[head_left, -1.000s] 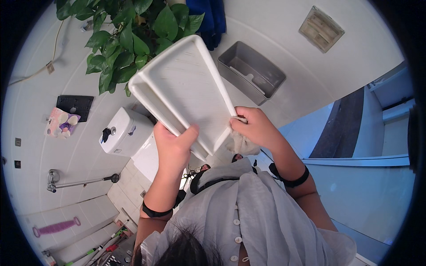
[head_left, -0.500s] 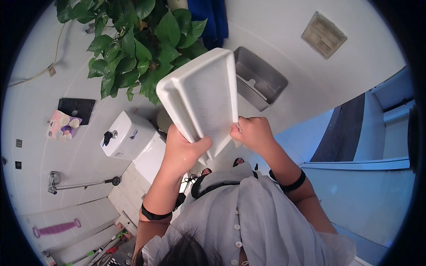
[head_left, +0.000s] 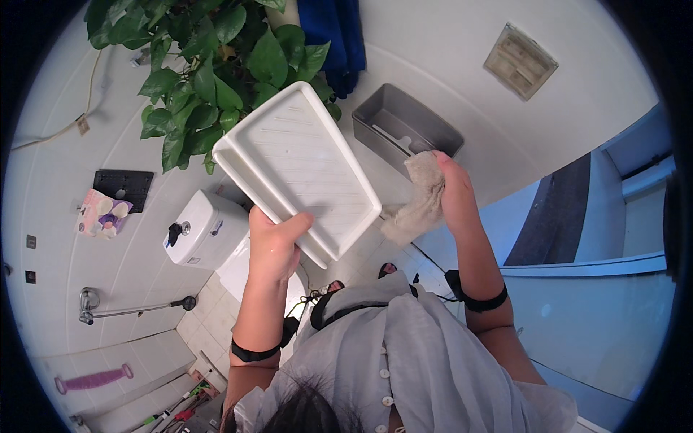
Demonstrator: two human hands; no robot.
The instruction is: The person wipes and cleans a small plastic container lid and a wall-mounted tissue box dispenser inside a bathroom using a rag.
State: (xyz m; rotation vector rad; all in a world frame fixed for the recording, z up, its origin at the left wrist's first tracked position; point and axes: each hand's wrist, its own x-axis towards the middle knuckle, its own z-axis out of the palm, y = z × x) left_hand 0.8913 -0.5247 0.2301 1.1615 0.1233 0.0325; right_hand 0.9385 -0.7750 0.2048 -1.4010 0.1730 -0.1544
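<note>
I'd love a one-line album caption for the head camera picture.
Left hand gripping a white tray, right hand holding a beige cloth, with a leafy green plant beyond.

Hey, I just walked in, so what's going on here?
A person's left hand is gripping a white tray by its left side, near the lower end. The right hand is off the tray, its fingers closed on a crumpled beige cloth. In this view, a grey bin shows just beyond the cloth, and a leafy plant beyond the tray.
</note>
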